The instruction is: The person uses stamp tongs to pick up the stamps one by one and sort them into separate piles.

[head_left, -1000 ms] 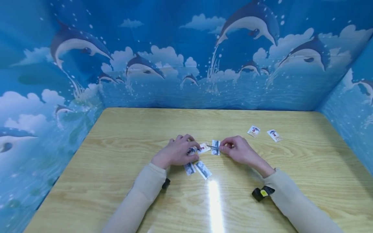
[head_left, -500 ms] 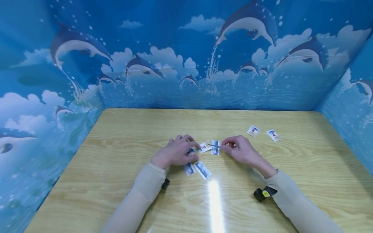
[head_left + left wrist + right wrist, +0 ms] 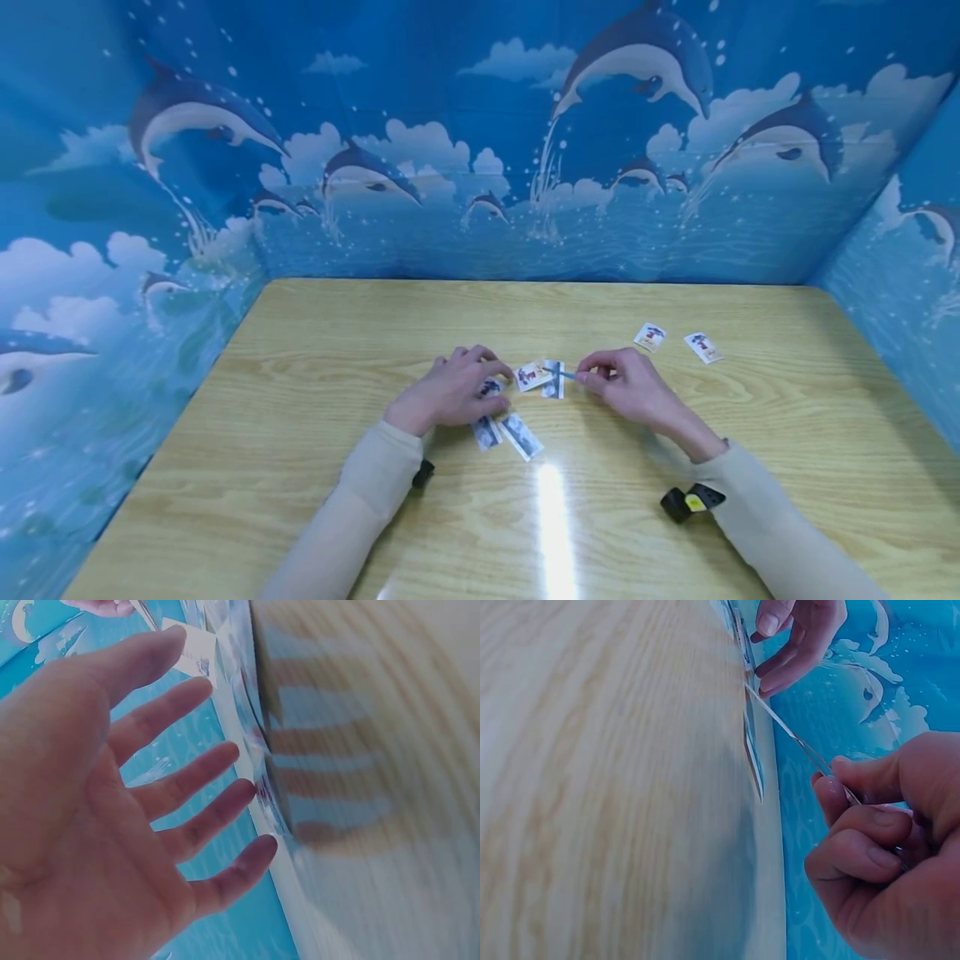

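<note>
- Backdrop [image 3: 450, 50] printed with blue sea, white clouds and leaping dolphins runs up the left side, across the back and round to the right.
- Pale wood-grain table [image 3: 315, 333] meets that backdrop along its far edge.
- Beige left sleeve [image 3: 382, 483], with a small black box [image 3: 423, 474] at the wrist.
- Left hand [image 3: 453, 392], palm down, fingers spread and only slightly bent, with nothing in its grasp. It partly covers a picture card [image 3: 491, 387]; whether the fingertips touch it, I cannot tell.
- Two grey cards lie nearer the person, side by side at a slant: one [image 3: 485, 433] partly under the hand, the other [image 3: 521, 437] in full view.
- Between the hands, another picture card [image 3: 531, 376] overlaps an upright-lying grey card [image 3: 553, 387].
- Bright streak of light [image 3: 555, 533] on the table's near part.
- Tweezers [image 3: 802, 742] point left, their tip at the overlapping picture card; whether they grip it is unclear.
- Right hand [image 3: 626, 383] pinches the tweezers between thumb and forefinger, other fingers curled in.
- Right sleeve [image 3: 772, 517], also beige, beside a black box with a yellow mark [image 3: 678, 504].
- Farther back, two more picture cards lie apart, one [image 3: 649, 337] left of the other [image 3: 703, 347].
</note>
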`<action>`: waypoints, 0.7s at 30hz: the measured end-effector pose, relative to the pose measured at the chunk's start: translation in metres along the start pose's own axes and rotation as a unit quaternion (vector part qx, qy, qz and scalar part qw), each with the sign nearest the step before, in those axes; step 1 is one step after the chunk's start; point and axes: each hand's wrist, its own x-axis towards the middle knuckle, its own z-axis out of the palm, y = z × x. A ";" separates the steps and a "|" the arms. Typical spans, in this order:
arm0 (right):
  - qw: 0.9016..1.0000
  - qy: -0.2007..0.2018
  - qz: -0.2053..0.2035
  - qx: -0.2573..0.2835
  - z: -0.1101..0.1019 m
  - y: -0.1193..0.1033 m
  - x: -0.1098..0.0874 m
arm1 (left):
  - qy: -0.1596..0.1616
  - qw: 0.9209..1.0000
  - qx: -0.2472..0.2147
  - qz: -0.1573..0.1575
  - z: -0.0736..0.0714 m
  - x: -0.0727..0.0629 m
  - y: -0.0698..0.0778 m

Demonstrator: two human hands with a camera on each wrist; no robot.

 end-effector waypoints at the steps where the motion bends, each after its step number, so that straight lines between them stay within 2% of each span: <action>1: 1.000 0.001 0.001 0.001 -0.001 0.000 -0.001 | 0.004 1.000 -0.003 0.002 0.000 0.000 -0.001; 14: 0.999 0.016 0.028 0.013 -0.021 0.003 -0.014 | 0.049 0.998 -0.035 0.008 -0.010 -0.014 -0.020; 21: 0.999 0.030 0.034 0.023 -0.033 0.010 -0.025 | 0.071 0.997 -0.021 0.008 -0.012 -0.028 -0.033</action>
